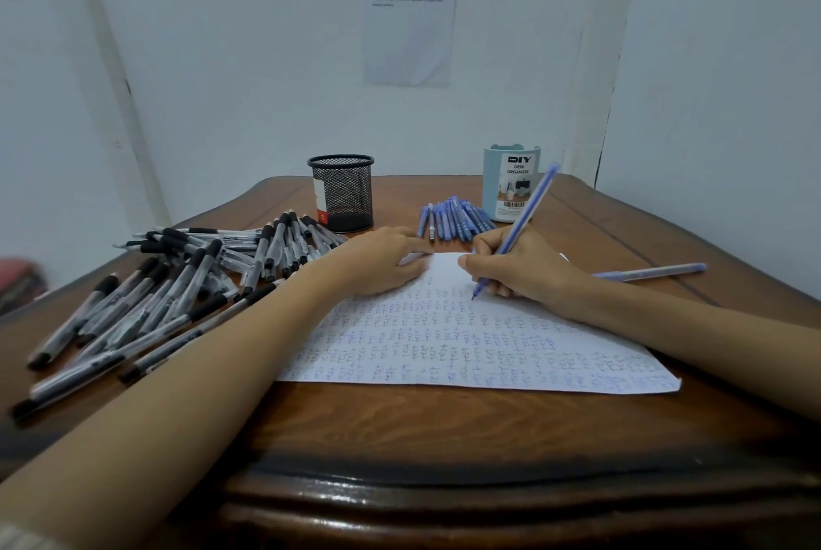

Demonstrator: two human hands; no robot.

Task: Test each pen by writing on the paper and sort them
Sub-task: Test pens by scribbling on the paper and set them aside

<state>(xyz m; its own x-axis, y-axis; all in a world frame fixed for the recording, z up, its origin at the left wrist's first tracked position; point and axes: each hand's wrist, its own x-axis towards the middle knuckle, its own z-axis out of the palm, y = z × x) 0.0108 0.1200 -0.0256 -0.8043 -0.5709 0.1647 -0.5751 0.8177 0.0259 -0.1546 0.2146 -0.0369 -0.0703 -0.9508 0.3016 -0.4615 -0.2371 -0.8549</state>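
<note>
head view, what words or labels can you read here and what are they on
"DIY": label on the blue organizer cup.
"DESK ORGANIZER": same label, just below.
Too small: digits under the barcode.
Too blurred: print on the wall sheet.
Unreadable: handwritten marks on the writing paper.

The one legible label stands on a pale blue pen holder (512,187) at 1 o'clock on the table (400,429): "DIY" in bold white-on-black letters, "DESK ORGANIZER" beneath it, then a small product photo and a barcode whose digits are too small to read. At 12 o'clock, a printed sheet (411,16) on the wall carries a heading and several lines of type, too fine to make out. The paper (444,341) at the table's centre is filled with rows of small blue handwritten marks, none legible. A red-and-white label shows through the black mesh cup (342,194) at 11 o'clock, unreadable.
</note>
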